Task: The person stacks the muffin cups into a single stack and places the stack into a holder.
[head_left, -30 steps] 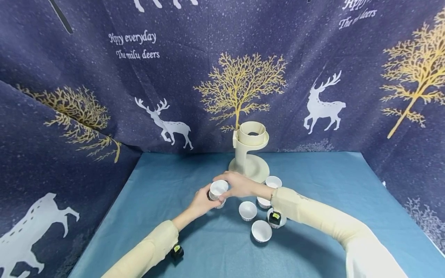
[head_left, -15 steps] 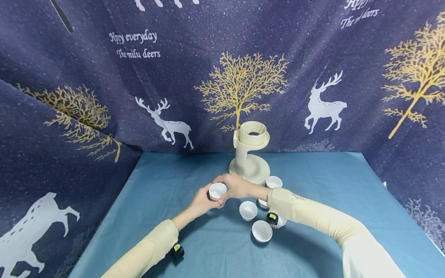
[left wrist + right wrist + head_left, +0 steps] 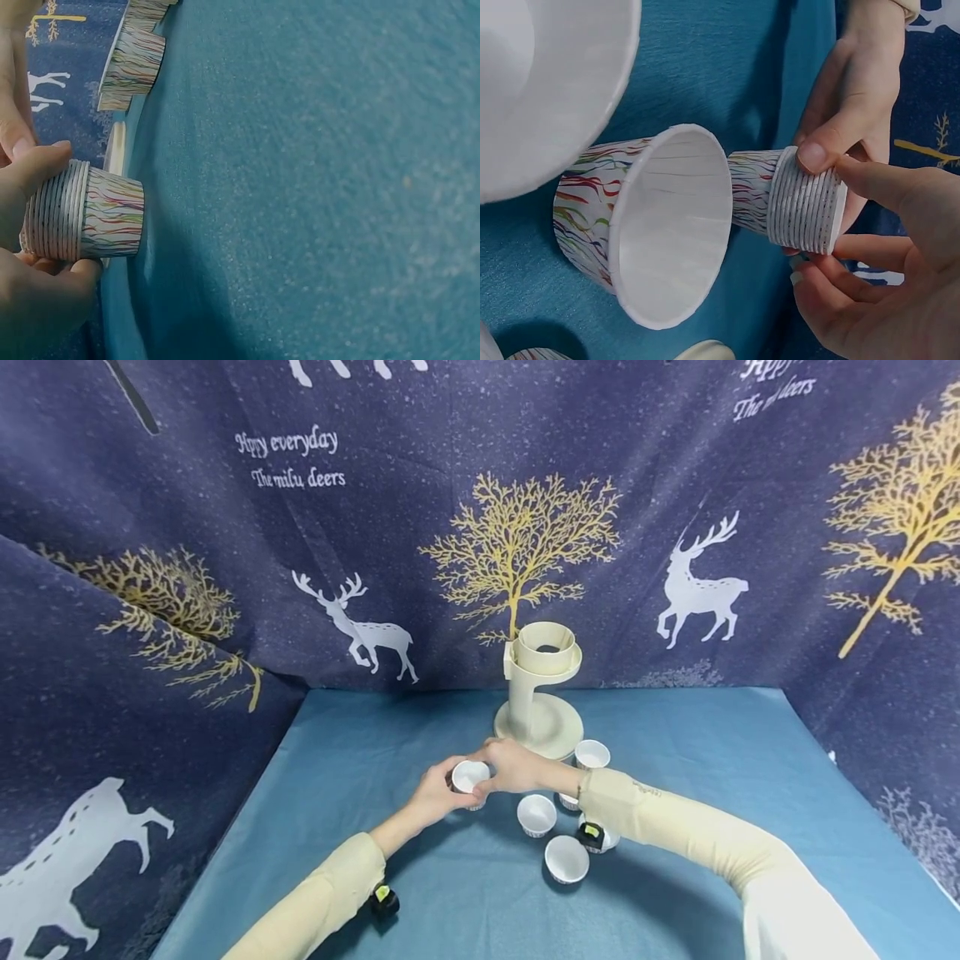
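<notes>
A: What does the room look like?

B: A worktop (image 3: pixel 375 735) covered in teal cloth, boxed in on the left, far and right sides by a dark blue curtain (image 3: pixel 187 527) printed with white deer, golden trees and some lettering. At the far middle of the worktop stands a cream stand (image 3: pixel 538 693) with a round base, a post and a ring on top.

A: And on the cloth?

B: Loose paper cups (image 3: pixel 537 815), white inside and striped in colours outside, sit upright in a cluster near the stand's base, to the right of the hands.

A: How are the arms placed?

B: Both come in from the near edge in pale sleeves. The left forearm runs up from the near left; the right forearm crosses from the near right, over the cluster. The hands meet just in front of the stand's base.

A: What do they hold?

B: A nested stack of cups (image 3: pixel 470 775), its many rims packed tight in the right wrist view (image 3: pixel 804 201). The left hand (image 3: pixel 433 795) has its thumb and fingers (image 3: pixel 832 142) curled round the stack's rim end. The right hand (image 3: pixel 516 765) pinches the same rims from the opposite side. The left wrist view shows the stack (image 3: pixel 84 213) clasped between fingers above and below, just above the cloth.
</notes>
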The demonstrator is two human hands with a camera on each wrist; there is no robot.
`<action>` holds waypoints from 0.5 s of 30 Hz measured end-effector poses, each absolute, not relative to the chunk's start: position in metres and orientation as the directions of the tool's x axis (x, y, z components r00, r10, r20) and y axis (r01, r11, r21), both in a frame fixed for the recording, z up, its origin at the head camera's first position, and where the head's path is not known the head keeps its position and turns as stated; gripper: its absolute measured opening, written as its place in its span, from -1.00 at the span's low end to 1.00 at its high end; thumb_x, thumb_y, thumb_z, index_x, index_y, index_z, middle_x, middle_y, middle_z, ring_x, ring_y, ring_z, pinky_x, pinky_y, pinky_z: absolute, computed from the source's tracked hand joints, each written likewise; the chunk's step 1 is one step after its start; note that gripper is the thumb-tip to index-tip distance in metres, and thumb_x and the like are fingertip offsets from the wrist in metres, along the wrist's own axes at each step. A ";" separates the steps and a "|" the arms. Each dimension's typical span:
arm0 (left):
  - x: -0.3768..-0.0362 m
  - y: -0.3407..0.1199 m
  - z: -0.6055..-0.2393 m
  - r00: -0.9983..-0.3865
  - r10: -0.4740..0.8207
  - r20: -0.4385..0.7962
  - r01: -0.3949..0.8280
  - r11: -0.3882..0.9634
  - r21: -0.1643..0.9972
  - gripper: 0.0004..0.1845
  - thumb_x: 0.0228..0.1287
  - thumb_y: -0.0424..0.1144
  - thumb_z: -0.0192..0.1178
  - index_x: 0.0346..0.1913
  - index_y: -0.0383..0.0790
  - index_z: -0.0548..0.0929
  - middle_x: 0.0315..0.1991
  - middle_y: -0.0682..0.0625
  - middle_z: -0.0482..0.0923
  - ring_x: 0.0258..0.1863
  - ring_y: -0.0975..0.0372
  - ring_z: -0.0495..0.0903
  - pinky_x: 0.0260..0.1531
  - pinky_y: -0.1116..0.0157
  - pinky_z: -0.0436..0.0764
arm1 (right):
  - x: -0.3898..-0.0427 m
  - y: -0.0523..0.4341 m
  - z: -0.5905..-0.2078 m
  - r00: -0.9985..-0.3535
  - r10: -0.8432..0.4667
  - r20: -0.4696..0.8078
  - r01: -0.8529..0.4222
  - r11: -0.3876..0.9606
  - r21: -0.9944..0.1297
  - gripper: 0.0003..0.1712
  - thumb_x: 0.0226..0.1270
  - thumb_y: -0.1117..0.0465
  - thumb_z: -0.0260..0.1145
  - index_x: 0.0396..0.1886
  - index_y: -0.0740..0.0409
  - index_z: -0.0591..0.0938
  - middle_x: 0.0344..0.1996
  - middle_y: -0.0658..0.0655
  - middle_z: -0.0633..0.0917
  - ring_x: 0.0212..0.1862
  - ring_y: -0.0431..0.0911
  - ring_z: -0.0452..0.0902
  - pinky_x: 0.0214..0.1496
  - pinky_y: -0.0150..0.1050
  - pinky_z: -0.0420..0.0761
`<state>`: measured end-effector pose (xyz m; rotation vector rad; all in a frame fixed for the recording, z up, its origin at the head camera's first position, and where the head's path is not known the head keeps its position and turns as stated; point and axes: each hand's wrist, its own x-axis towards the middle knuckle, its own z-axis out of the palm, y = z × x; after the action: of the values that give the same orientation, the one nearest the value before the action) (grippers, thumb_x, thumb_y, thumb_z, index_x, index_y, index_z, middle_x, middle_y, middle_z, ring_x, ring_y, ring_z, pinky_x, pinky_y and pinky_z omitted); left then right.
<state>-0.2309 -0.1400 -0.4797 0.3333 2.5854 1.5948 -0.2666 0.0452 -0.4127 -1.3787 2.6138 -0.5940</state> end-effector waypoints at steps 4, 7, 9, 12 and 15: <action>-0.232 -0.140 -0.480 -0.971 0.239 0.014 0.118 0.426 0.897 -0.35 0.01 -0.30 0.48 0.22 -0.23 0.50 0.06 -0.13 0.58 0.01 0.09 0.57 -0.07 0.25 0.56 | -0.265 0.046 -0.415 -0.588 -0.806 0.063 -0.756 0.520 -0.396 -0.41 0.14 0.10 0.45 0.14 0.30 0.60 -0.08 0.21 0.71 -0.05 0.01 0.58 -0.07 -0.26 0.54; -0.232 -0.140 -0.480 -0.970 0.244 0.014 0.118 0.419 0.900 -0.34 0.00 -0.31 0.48 0.23 -0.25 0.50 0.06 -0.14 0.58 0.02 0.08 0.57 -0.06 0.22 0.57 | -0.266 0.048 -0.416 -0.582 -0.811 0.058 -0.753 0.511 -0.413 -0.41 0.17 0.10 0.43 0.17 0.28 0.58 -0.07 0.19 0.71 -0.06 0.01 0.58 -0.08 -0.26 0.52; -0.232 -0.141 -0.479 -0.969 0.245 0.010 0.113 0.410 0.905 -0.33 -0.01 -0.31 0.49 0.23 -0.23 0.50 0.06 -0.13 0.58 0.02 0.08 0.57 -0.05 0.22 0.56 | -0.266 0.050 -0.416 -0.576 -0.816 0.048 -0.745 0.500 -0.443 -0.43 0.20 0.10 0.41 0.18 0.24 0.58 -0.07 0.16 0.72 -0.08 0.01 0.58 -0.08 -0.26 0.52; -0.232 -0.140 -0.478 -0.968 0.250 0.020 0.122 0.400 0.908 -0.34 -0.02 -0.30 0.49 0.22 -0.23 0.51 0.06 -0.13 0.58 0.02 0.08 0.57 -0.06 0.23 0.57 | -0.267 0.053 -0.416 -0.570 -0.821 0.029 -0.722 0.483 -0.496 -0.48 0.26 0.11 0.36 0.20 0.17 0.57 -0.06 0.11 0.73 -0.07 -0.01 0.60 -0.06 -0.24 0.55; -0.232 -0.141 -0.478 -0.967 0.253 0.025 0.124 0.383 0.915 -0.35 -0.03 -0.30 0.50 0.20 -0.21 0.53 0.07 -0.12 0.58 0.04 0.07 0.56 -0.04 0.21 0.55 | -0.268 0.055 -0.416 -0.567 -0.823 0.018 -0.704 0.474 -0.529 -0.50 0.30 0.12 0.32 0.21 0.15 0.55 -0.06 0.11 0.73 -0.04 -0.01 0.63 0.00 -0.17 0.60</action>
<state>-0.2316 -0.1405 -0.4782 0.3445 2.5124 1.6458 -0.2680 0.0554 -0.4165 -1.3126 2.4832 -0.7225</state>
